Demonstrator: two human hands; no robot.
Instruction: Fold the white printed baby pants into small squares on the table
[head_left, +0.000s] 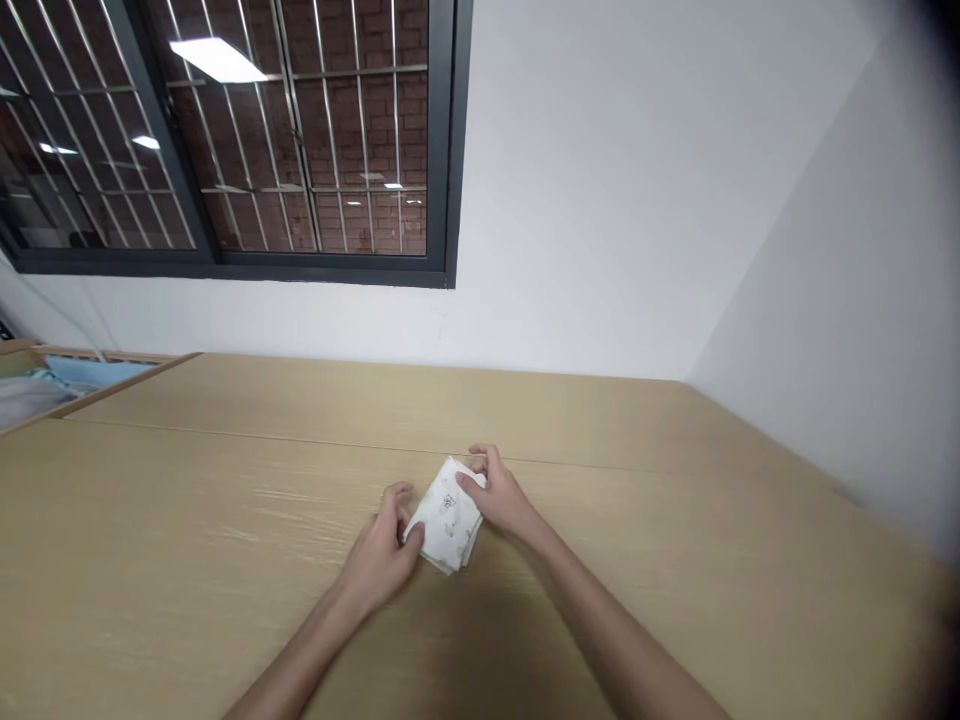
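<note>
Directly between hands (380, 560) (504, 497), white cloth (450, 520)

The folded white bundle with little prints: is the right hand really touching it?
Touching. The head view shows the right hand with its thumb lying over the upper right edge of the folded white bundle.

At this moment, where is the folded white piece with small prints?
In the head view, the folded white piece is in the lower half, slightly left of centre, between the left hand and the right hand, over the tan tabletop.
</note>
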